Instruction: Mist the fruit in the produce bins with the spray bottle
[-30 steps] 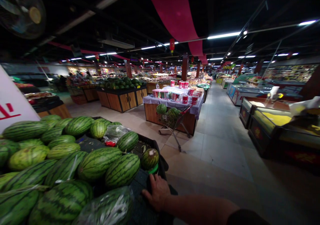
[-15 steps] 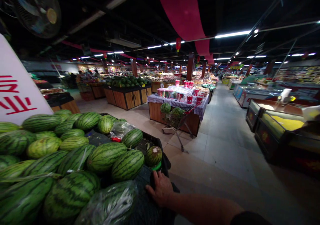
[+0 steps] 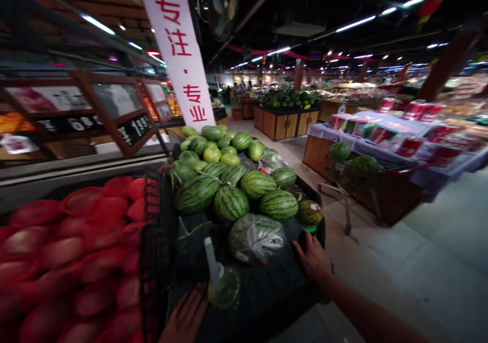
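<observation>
While hands (image 3: 186, 312) (image 3: 315, 259) rest apart, watermelons (image 3: 231, 204) lie beyond them; one is bagged.

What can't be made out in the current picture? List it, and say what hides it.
In the head view:
- Left hand: wrist, cut off by the bottom edge.
- Right hand: palm, hidden by the hand's back.
- Round object with a pale stem: what it is, blurred.
- Reddish items: their kind, blurred.
- Leftmost price sign: last digits, blurred.
</observation>
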The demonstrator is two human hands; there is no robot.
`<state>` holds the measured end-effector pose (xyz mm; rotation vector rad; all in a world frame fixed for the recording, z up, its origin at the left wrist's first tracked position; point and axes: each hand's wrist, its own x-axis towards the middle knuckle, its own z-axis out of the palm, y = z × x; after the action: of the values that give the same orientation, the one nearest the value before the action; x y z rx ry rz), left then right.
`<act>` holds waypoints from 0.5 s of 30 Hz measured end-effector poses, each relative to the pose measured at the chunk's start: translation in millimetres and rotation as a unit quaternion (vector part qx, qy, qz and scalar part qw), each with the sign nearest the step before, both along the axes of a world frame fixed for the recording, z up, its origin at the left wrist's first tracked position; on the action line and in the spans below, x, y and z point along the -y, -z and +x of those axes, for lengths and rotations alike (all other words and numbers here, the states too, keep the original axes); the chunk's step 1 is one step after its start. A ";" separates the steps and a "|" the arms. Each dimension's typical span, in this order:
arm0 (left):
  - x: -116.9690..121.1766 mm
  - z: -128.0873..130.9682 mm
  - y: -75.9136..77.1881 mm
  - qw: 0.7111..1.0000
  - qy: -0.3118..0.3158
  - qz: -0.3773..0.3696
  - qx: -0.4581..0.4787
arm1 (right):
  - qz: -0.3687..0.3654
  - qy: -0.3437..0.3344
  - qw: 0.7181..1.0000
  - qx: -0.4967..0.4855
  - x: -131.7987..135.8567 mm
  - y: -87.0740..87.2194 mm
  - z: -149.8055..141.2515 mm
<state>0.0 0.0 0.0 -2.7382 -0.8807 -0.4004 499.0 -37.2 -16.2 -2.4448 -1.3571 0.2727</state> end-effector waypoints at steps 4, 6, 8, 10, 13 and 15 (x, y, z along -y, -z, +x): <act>9.1 -4.2 13.8 0.998 -0.028 -0.040 -0.035 | -0.004 -0.015 1.000 0.009 6.6 -0.3 0.3; 11.3 -3.6 15.6 0.996 -0.043 -0.067 -0.048 | -0.002 -0.025 1.000 0.014 9.3 -3.1 -1.2; 13.2 -3.6 15.2 0.992 -0.052 -0.096 -0.059 | 0.001 -0.029 0.999 0.021 11.0 -6.5 -2.9; 15.0 -3.7 13.6 0.988 -0.058 -0.124 -0.066 | 0.005 -0.032 0.999 0.025 12.0 -9.0 -3.6; 16.9 -3.2 10.3 0.982 -0.067 -0.160 -0.073 | 0.007 -0.059 0.998 0.037 12.8 -7.1 -1.0; 17.7 -3.1 8.8 0.980 -0.071 -0.172 -0.076 | 0.009 -0.081 0.995 0.053 13.2 -0.9 3.1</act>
<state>-3.1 -17.7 -8.8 -2.9336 -1.1922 -0.0080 502.1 -50.4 -15.3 -2.3672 -1.5987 0.1706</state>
